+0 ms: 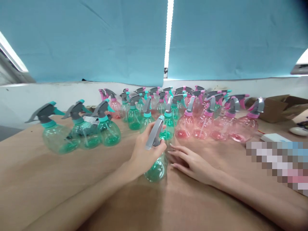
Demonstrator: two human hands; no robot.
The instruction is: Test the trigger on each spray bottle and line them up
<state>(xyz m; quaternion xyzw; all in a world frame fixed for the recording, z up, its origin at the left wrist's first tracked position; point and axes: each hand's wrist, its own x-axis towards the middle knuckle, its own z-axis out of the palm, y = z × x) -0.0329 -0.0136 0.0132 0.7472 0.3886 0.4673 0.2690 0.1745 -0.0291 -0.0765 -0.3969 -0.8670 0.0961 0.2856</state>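
My left hand [145, 150] is wrapped round the neck of a green spray bottle [156, 169] with a grey trigger head, near the middle of the table. Fingers cover most of its neck. Just to the right, my right hand [190, 160] hovers low over the table with its fingers apart, holding nothing; its fingertips are close to the bottle, and I cannot tell whether they touch it. Straight behind stands another green spray bottle [166, 131]. A pink spray bottle [184, 126] begins a row of pink ones to its right.
Three green spray bottles [109, 133] stand at the left. Several more green and pink ones crowd the back of the wooden table [115, 199]. An open cardboard box [276, 109] and a white box [274, 138] sit at the right. Blue curtains [96, 41] hang behind.
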